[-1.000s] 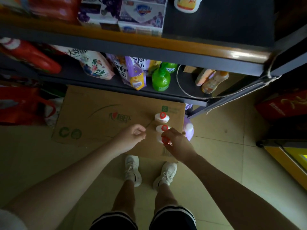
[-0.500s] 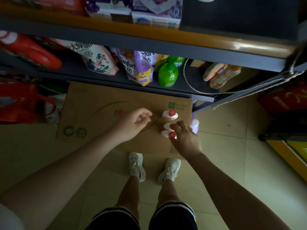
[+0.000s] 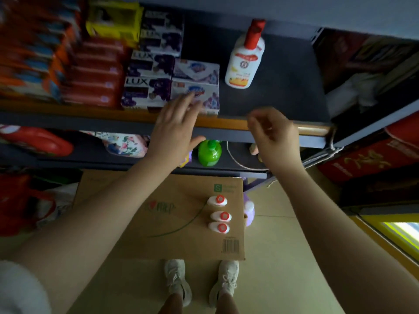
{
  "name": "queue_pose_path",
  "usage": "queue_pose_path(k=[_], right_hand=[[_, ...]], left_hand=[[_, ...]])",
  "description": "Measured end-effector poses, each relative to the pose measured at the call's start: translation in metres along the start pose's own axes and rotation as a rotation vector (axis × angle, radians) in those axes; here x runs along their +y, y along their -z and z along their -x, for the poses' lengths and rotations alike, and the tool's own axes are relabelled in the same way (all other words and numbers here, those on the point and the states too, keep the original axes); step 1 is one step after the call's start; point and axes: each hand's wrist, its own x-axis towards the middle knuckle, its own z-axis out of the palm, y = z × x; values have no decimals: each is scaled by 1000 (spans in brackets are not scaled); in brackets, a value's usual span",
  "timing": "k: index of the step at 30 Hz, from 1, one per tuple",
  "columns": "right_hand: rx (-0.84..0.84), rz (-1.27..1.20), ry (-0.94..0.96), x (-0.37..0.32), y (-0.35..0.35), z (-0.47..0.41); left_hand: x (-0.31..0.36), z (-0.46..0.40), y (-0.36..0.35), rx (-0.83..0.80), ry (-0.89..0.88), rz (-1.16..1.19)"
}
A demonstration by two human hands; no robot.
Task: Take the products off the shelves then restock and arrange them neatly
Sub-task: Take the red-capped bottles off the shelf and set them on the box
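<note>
Head view: upright white bottle [image 3: 245,55] stands beyond the loosely curled, empty right hand [image 3: 273,134] (nearer); left hand [image 3: 175,126] spread.

We are standing before the shelves, our shoes [image 3: 223,282] just behind a cardboard sheet [image 3: 172,214] lying on the floor. Three bottles [image 3: 219,215] are standing in a row on the sheet's right part. Our left hand [image 3: 174,125] and right hand [image 3: 275,134] are hovering side by side at the upper shelf's front edge [image 3: 226,123]. On that shelf, soap boxes [image 3: 172,87] are sitting left of a lone bottle [image 3: 246,57]. A pump bottle [image 3: 209,152] is standing on the shelf beneath.
</note>
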Motion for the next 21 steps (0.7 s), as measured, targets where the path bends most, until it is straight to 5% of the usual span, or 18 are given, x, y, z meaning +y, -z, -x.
queue_pose_path(k=[3,9,21], right_hand=[[84,3,-28,-6,-7,-31],[157,7,-249,-10,-30,-84],[184,119,-230,15,-52,-120]], left_hand=[[-12,-14,-3,-119,15,-104],[-17,-24,-3,-112,11,-89],[-23,-25,-8,-66,-39,-169]])
